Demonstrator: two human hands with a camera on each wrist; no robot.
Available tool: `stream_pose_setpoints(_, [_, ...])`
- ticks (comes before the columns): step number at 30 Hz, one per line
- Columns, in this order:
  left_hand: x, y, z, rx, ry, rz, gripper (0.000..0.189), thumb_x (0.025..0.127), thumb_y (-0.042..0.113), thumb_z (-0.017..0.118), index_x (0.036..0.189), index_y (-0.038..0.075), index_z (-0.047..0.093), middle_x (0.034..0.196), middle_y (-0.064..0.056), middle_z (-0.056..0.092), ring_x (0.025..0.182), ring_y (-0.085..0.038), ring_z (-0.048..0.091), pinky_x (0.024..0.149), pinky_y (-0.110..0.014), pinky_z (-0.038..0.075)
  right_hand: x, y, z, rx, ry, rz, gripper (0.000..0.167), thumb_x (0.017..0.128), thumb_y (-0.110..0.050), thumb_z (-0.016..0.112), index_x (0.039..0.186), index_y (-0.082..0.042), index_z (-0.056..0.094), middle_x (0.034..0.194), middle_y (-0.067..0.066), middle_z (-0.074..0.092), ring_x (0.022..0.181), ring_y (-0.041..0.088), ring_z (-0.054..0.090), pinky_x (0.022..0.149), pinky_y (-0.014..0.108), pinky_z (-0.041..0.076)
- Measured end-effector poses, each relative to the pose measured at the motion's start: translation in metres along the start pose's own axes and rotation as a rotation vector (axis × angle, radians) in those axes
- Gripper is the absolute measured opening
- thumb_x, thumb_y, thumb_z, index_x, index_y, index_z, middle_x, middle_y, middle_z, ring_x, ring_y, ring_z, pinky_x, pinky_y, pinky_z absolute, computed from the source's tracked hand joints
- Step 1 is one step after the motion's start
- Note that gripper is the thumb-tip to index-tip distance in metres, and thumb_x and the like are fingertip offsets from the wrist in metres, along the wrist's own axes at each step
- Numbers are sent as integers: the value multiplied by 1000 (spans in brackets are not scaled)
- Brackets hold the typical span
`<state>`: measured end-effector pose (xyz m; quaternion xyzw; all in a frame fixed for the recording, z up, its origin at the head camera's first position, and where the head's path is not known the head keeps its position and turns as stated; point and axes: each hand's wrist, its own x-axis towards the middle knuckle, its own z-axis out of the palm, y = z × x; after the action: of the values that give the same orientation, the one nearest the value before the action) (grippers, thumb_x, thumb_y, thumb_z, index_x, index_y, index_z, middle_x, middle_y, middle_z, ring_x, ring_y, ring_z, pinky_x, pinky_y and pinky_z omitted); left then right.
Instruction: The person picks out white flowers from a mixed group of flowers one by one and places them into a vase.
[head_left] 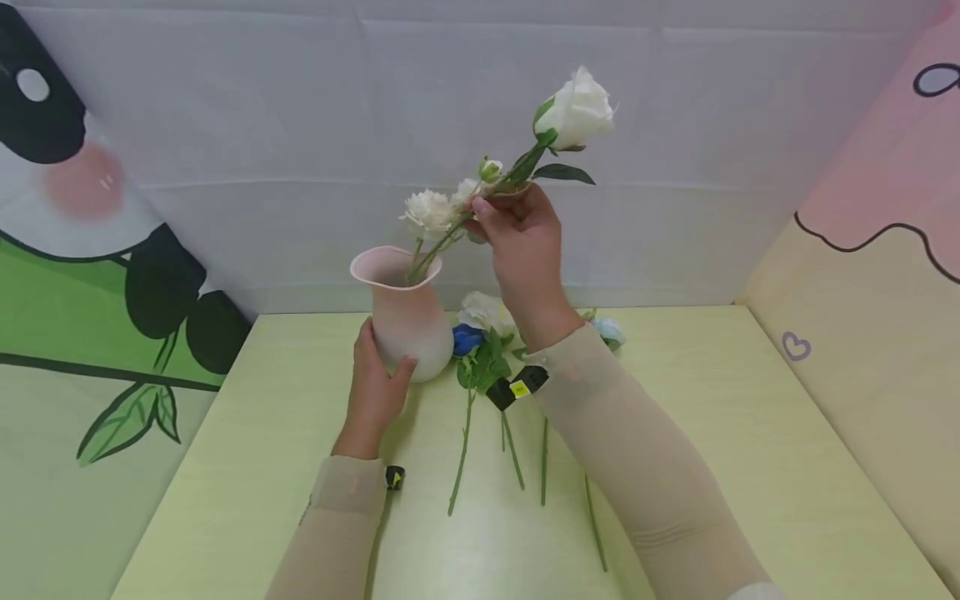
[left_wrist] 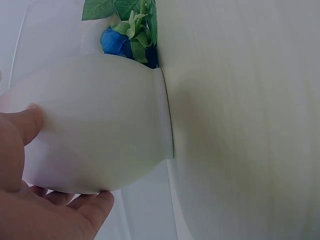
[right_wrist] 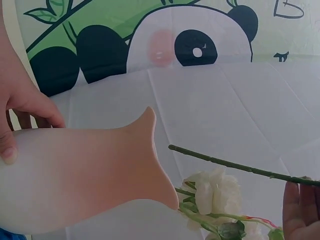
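A pink-to-white vase (head_left: 411, 321) with a flared, wavy mouth stands upright at the table's back. My left hand (head_left: 377, 385) holds its lower body, thumb on one side and fingers round the other. Above and right of the mouth, my right hand (head_left: 528, 250) pinches the stem of a white rose (head_left: 576, 112). In the right wrist view the cut end of this green stem (right_wrist: 240, 164) is just outside the vase's rim. Smaller white flowers (head_left: 429, 214) lean out of the vase toward the right hand, their lower stems hidden inside.
On the pale yellow table (head_left: 262, 467), right of the vase, lie a blue rose (head_left: 467, 339), a white flower (head_left: 482, 312) and a light blue flower (head_left: 609, 330). Several stems point toward the front, partly under the right forearm. A white cloth wall (head_left: 262, 108) rises behind.
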<state>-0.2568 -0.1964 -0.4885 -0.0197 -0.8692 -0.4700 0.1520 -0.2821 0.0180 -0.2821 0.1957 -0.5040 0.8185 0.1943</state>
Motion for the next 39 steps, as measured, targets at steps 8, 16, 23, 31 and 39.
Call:
stream_pose_setpoints(8, [0, 1, 0, 11, 1, -4, 92, 99, 22, 72, 165, 9, 8, 163, -23, 24, 148, -41, 29, 118, -59, 26, 1, 7, 4, -66, -8, 38, 16, 95, 6, 69, 110, 1, 63, 101, 11, 67, 94, 24, 70, 90, 42, 58])
stream_pose_setpoints(16, [-1, 4, 1, 10, -2, -15, 91, 99, 21, 70, 165, 8, 8, 163, -23, 24, 148, -42, 28, 118, -59, 26, -1, 21, 1, -155, -23, 72, 10, 97, 3, 69, 98, -2, 60, 103, 12, 68, 96, 27, 70, 89, 39, 58])
stream_pose_setpoints(23, [0, 4, 1, 12, 5, -9, 92, 99, 21, 70, 165, 8, 8, 163, -23, 23, 149, -40, 27, 118, -57, 26, -2, 35, -6, -219, -39, 69, 10, 99, -1, 67, 96, -3, 58, 102, 14, 67, 99, 28, 70, 88, 37, 59])
stream_pose_setpoints(31, [-1, 3, 1, 14, -14, -18, 91, 100, 23, 70, 165, 9, 7, 164, -22, 22, 149, -41, 28, 118, -59, 27, -8, 46, -11, -279, -59, 105, 10, 100, -5, 67, 97, -3, 58, 102, 13, 68, 98, 26, 70, 87, 35, 59])
stream_pose_setpoints(39, [-1, 5, 1, 10, -9, -20, 92, 99, 22, 71, 165, 11, 8, 164, -21, 24, 148, -40, 29, 117, -60, 27, -12, 58, -10, -310, -66, 123, 8, 98, -4, 69, 99, -3, 62, 98, 12, 67, 95, 24, 71, 84, 35, 60])
